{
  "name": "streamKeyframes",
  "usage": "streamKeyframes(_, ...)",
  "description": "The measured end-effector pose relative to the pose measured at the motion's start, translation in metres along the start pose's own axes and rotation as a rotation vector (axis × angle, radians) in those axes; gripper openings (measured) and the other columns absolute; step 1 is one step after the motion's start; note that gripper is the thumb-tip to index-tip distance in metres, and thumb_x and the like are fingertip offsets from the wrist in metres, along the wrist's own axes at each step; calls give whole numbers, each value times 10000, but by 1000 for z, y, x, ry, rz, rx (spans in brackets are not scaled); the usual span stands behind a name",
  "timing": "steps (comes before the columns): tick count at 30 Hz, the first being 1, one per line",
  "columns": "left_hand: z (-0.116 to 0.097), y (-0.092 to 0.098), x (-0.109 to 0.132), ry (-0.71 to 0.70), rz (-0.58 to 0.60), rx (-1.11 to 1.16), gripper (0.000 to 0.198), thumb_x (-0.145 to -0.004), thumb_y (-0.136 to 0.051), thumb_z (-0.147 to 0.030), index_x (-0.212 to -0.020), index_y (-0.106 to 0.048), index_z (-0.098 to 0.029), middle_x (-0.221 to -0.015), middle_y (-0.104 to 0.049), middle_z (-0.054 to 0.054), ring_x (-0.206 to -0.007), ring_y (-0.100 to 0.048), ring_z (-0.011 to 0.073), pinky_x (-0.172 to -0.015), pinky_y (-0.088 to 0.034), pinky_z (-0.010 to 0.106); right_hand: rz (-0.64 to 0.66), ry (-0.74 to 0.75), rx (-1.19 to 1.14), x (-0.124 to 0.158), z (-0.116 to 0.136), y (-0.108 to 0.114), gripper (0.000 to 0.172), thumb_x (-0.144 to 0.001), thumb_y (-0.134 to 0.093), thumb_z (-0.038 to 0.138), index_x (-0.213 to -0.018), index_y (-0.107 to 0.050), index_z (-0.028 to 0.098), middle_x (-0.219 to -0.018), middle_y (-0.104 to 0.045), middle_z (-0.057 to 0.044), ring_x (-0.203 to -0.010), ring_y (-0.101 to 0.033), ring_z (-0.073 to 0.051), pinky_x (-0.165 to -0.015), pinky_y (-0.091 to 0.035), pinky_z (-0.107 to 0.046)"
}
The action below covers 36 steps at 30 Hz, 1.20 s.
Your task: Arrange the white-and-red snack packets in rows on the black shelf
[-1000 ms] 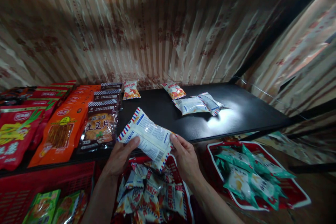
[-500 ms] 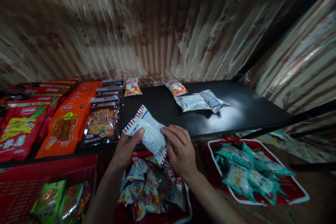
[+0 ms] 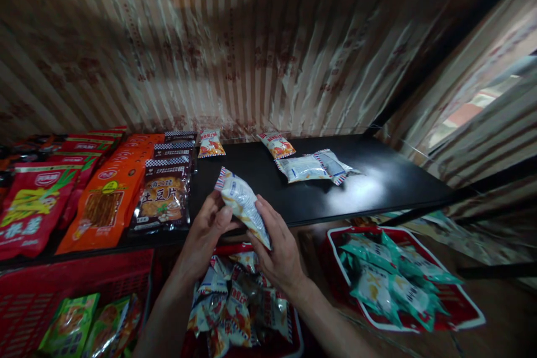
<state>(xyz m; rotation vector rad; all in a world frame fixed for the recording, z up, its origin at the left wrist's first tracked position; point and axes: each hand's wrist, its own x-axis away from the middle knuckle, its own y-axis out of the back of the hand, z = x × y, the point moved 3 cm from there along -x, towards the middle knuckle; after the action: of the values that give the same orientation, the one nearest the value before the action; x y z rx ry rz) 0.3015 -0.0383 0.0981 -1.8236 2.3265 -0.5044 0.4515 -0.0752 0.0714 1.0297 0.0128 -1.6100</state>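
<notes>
Between my two hands is a white snack bag (image 3: pixel 244 201) with a red-and-blue striped end, tilted and turned partly on its side. My left hand (image 3: pixel 208 227) grips its left side with the thumb on top. My right hand (image 3: pixel 277 247) wraps round the right side. Below them a red basket (image 3: pixel 298 341) holds several bags of the same kind (image 3: pixel 239 305). On the black shelf (image 3: pixel 251 170) beyond, a bag stands (image 3: pixel 211 144) at the back, another leans (image 3: pixel 277 145) to its right, and two lie overlapping, one of them back side up (image 3: pixel 302 168).
Rows of red bags (image 3: pixel 42 201), orange bags (image 3: pixel 104 201) and dark potato-chip bags (image 3: pixel 163 196) fill the shelf's left. A basket of green bags (image 3: pixel 380 279) stands at lower right. Another red basket (image 3: pixel 104 268) with bright green packs (image 3: pixel 71 321) is at lower left. Striped sheeting (image 3: pixel 235 56) hangs behind.
The snack bag has been turned between my hands, from its printed back facing up to a narrower, edge-on pose. My right hand has shifted slightly left and lower around it.
</notes>
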Motion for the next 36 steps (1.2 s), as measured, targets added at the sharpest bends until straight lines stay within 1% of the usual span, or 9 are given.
streamKeyframes(2,-1,0,-1,-63,-11,-18,537,-802,-585,-437,-1259,-485,-172,-1321,-522,148,-1117,-573,269,-821,-534,351,-85,-187,-201,-1,-5,2,516,-872,-520,211,-1372,-396,248,-1355,-508,-89,-1217,-499,-231,-1017,-418,-407)
streamKeyframes(4,0,1,-2,-96,-91,-65,487,-804,-579,-435,-1194,-532,-147,-1281,-550,156,-1097,-583,271,-781,-539,336,-171,-413,-450,-2,-10,2,477,-862,-554,280,-1326,-456,231,-1271,-584,-76,-1132,-568,-222,-969,-461,-372)
streamKeyframes(7,7,1,-6,-61,-196,-129,472,-778,-612,-432,-1146,-558,-141,-1203,-607,144,-1064,-600,262,-797,-521,338,-248,-673,-856,-5,-10,-2,447,-821,-614,363,-1240,-532,230,-1142,-660,-59,-1020,-624,-217,-873,-515,-351)
streamKeyframes(11,18,-10,-10,16,-49,-54,477,-772,-625,-408,-1163,-546,-146,-1181,-630,135,-1075,-596,252,-885,-481,362,-234,-839,-1202,-11,-5,-8,353,-740,-698,392,-1047,-633,231,-978,-707,-43,-899,-656,-217,-745,-545,-324)
streamKeyframes(13,21,-14,-11,38,-19,-19,505,-749,-650,-388,-1173,-528,-143,-1169,-638,135,-1057,-606,251,-898,-474,371,-251,-878,-1230,-11,-6,-9,333,-701,-732,395,-975,-652,223,-927,-714,-36,-847,-663,-209,-694,-546,-302)
streamKeyframes(19,27,-9,-15,26,-118,-59,574,-698,-693,-335,-1191,-488,-124,-1116,-661,132,-1015,-629,237,-909,-469,367,-152,-880,-1099,-9,-12,-11,384,-721,-706,432,-1015,-643,193,-926,-715,-60,-822,-658,-209,-634,-529,-284)
streamKeyframes(24,28,-3,-16,-6,-175,-90,543,-701,-688,-329,-1172,-501,-132,-1078,-675,121,-1000,-639,241,-893,-485,378,-149,-913,-995,-8,-18,-12,414,-694,-686,518,-929,-692,177,-895,-721,-60,-746,-648,-189,-555,-494,-245)
streamKeyframes(32,27,1,-18,-2,-200,-56,503,-692,-690,-322,-1128,-530,-130,-1052,-683,114,-992,-643,242,-898,-486,385,-113,-910,-1012,-10,-17,-18,384,-685,-715,479,-940,-713,193,-824,-724,-35,-663,-620,-154,-505,-436,-211)
streamKeyframes(36,28,4,-19,-4,-188,-67,501,-696,-687,-331,-1126,-530,-126,-1083,-673,126,-1010,-635,250,-890,-490,378,-119,-908,-952,-9,-20,-19,381,-688,-719,473,-934,-712,183,-849,-723,-42,-683,-607,-152,-521,-438,-209)
